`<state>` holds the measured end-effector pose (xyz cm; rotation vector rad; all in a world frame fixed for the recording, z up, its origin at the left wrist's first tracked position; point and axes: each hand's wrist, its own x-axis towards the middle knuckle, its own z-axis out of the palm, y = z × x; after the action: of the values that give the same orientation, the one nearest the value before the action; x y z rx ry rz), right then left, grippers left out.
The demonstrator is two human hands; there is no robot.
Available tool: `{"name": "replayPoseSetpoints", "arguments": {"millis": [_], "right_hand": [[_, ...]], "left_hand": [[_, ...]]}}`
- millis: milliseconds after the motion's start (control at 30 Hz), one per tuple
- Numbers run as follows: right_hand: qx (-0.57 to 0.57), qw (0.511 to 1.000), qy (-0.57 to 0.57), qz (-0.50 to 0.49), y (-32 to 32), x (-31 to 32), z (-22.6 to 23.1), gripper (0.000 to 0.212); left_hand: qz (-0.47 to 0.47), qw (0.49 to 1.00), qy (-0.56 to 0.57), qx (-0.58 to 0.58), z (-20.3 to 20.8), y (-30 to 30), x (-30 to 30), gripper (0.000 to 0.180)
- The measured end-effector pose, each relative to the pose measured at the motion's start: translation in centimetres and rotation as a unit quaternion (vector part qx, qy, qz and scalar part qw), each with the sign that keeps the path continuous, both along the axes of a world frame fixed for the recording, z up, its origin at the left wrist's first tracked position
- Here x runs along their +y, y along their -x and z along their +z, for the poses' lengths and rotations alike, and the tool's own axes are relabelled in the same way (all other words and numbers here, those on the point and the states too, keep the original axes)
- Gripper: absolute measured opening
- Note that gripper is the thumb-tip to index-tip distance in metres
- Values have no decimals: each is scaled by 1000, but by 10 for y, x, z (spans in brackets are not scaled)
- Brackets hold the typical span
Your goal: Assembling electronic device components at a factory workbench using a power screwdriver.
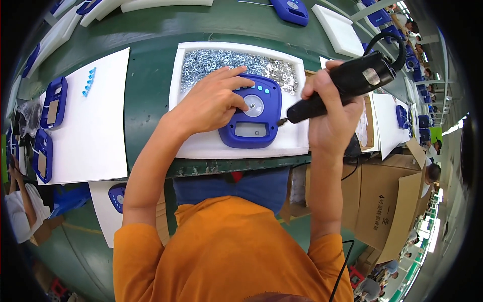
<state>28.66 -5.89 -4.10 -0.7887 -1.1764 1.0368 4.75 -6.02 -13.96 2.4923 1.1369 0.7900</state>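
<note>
A blue plastic housing (272, 108) lies on a white foam tray (241, 152). It has a clear round disc (257, 106) in its middle, a rectangular opening below that and small light-blue buttons above. My left hand (214, 103) rests over the housing's left side with its fingers apart, one fingertip by the disc's centre. Wrapped in my right hand (332, 108) is a black electric screwdriver (347, 85). Its bit points down and left, close to the housing's right edge. Whether the bit touches the housing, I cannot tell.
Loose metal nuts (211, 63) fill the tray's far part. On the left, a white board (100, 131) bears blue housings (56, 103) and a light-blue strip of small parts (89, 82). A cardboard box (387, 196) stands at the right. People work along the far right.
</note>
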Motion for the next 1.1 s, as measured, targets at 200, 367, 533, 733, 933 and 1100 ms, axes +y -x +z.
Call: {"name": "replayPoseSetpoints", "arguments": {"millis": [200,367,533,733,933,1100], "right_hand": [[40,996,-51,66,27,8,-13,33],[3,996,-80,48,42,13,-30,33],[-24,993,-67,98,39,14,-46,33],[-72,986,-58,138,42,22,-38,25],[-81,994,-50,53,54,15,-40,26],[-69,992,-58,88,51,19,-39,27]], "left_hand": [[-3,1000,-5,-5,0,1,-1,28],[-8,1000,-25,-18,-5,1,-1,28],[-17,1000,-14,-22,-9,2,2,29],[-15,1000,-10,-18,-10,3,2,30],[-16,999,4,-28,-10,1,5,30],[-14,999,17,-28,-10,0,3,29]]}}
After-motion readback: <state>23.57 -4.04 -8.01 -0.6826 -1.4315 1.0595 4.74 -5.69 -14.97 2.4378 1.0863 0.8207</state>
